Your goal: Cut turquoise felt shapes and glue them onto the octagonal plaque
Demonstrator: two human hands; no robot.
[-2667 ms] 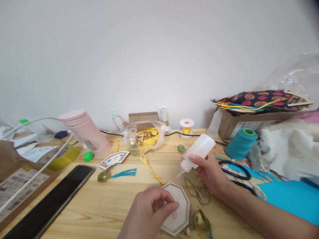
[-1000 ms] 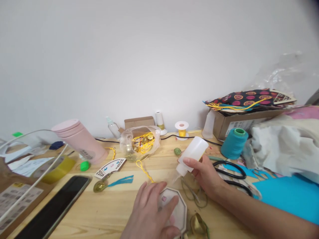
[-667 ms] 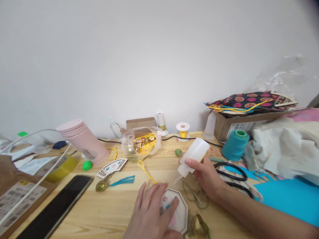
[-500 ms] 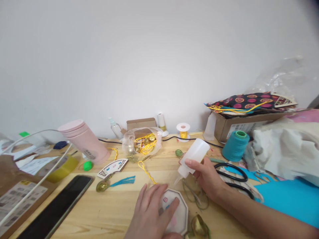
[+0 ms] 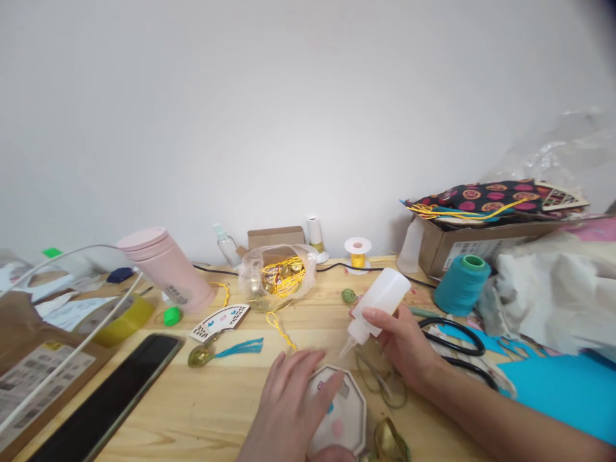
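My right hand point(image 5: 402, 340) is closed around a translucent white squeeze glue bottle point(image 5: 382, 298). The bottle tilts down to the left, its thin nozzle just above the far edge of an octagonal plaque point(image 5: 355, 417). On the plaque's pale face are small pink, blue and grey shapes. My left hand point(image 5: 291, 404) lies over the left side of this plaque, gripping it, with one finger across its face; the palm side is hidden. A yellow cord loop point(image 5: 282, 330) runs toward the left fingertips. Scissors point(image 5: 457, 346) with black handles lie beside my right wrist.
Left of my hands are a fan-shaped ornament point(image 5: 219, 323) with a blue tassel, a phone point(image 5: 110, 398) and a pink tumbler point(image 5: 168, 269). Behind stands a plastic bag point(image 5: 245, 263) of bells and yellow cord. Teal thread point(image 5: 462, 285) and a full carton point(image 5: 437, 250) are at right.
The left finger over the plaque has shifted slightly, showing more of the grey and pink shapes. The glue bottle stays tilted in my right hand. The whole view has moved slightly.
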